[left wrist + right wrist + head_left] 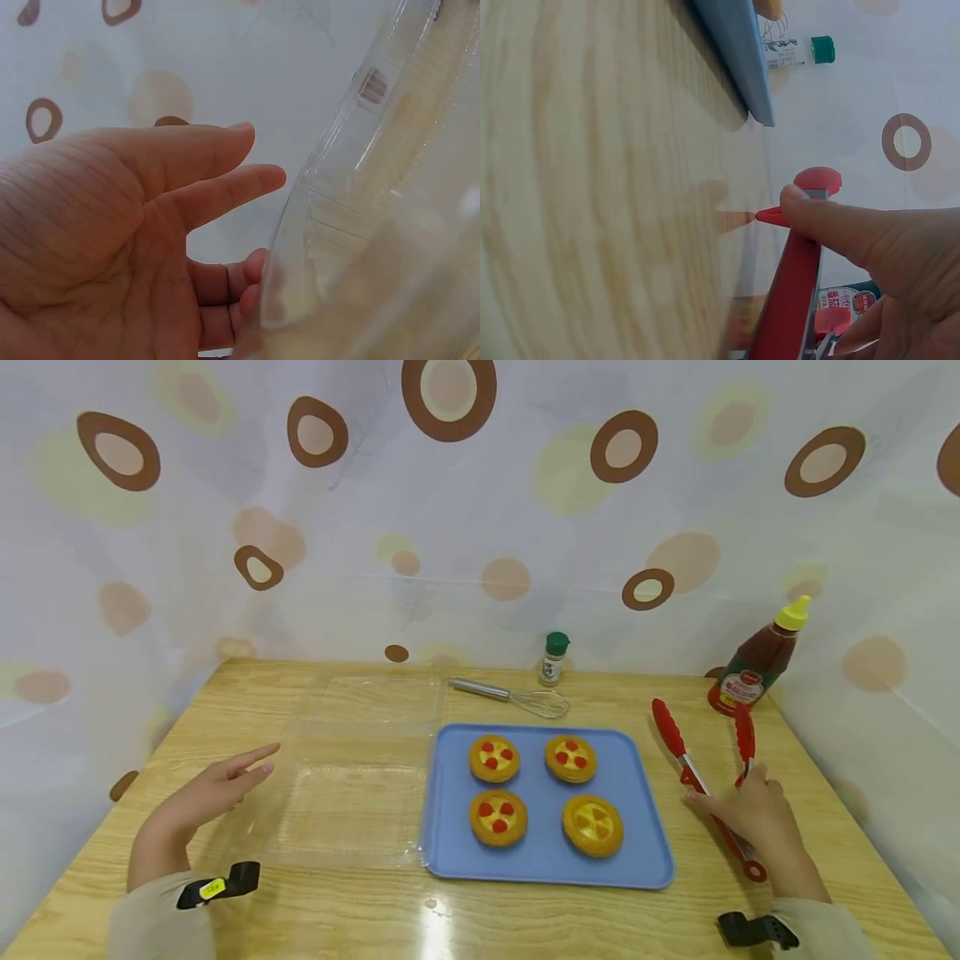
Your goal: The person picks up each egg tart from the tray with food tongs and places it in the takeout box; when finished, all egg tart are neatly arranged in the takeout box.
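Observation:
My right hand [757, 818] holds the red-and-silver tongs [697, 777] near the table's right side, thumb on one arm and fingers at the other. The tongs' red tips are spread apart and point away from me. In the right wrist view the thumb presses by the red grip of the tongs [787, 292]. My left hand [202, 797], fingers extended, is beside the left edge of a clear plastic box [352, 814] with its lid folded back. In the left wrist view some fingers are behind the box wall [300, 247]; contact is unclear.
A blue tray [536, 868] carries several tarts: three with red toppings, such as the near-left tart [498, 818], and an orange-wedge tart [592, 827]. Behind lie a whisk [510, 695] and a green-capped shaker [553, 658]. A sauce bottle [757, 660] leans at the back right.

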`<state>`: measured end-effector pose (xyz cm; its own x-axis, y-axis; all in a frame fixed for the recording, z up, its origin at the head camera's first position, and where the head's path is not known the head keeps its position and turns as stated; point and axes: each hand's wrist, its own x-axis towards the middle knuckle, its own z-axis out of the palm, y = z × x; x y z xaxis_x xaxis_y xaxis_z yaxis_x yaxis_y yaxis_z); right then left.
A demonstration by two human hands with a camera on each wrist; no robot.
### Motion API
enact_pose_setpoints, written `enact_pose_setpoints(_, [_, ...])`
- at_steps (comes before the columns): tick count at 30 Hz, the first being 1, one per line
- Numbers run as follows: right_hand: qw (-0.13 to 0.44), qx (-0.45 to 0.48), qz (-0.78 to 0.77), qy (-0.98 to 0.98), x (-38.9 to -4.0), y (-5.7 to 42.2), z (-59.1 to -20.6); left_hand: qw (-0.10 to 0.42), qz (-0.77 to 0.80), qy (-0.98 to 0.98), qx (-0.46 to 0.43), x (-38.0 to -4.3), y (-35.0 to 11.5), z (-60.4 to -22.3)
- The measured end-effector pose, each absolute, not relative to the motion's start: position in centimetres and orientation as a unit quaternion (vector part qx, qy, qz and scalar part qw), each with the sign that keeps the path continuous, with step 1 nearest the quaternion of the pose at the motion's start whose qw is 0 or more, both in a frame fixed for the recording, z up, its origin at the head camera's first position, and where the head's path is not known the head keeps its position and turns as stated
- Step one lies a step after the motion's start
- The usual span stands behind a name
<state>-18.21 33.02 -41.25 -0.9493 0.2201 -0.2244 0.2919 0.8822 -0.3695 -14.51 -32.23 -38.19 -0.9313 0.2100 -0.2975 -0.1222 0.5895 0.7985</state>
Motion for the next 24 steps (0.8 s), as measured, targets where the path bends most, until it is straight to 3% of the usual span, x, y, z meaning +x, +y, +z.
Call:
enact_pose_setpoints(11, [0.073,0.125,-0.219,0.965,-18.1,33.6,-42.0,0.217,0.533,0.807,0.133,-15.7,-34.0,-40.6])
enact_pose_setpoints(24, [0.017,0.129,-0.241,0.962,-18.0,33.4,-41.9,0.186,0.682,0.666,0.236,-15.9,-34.8,-44.5])
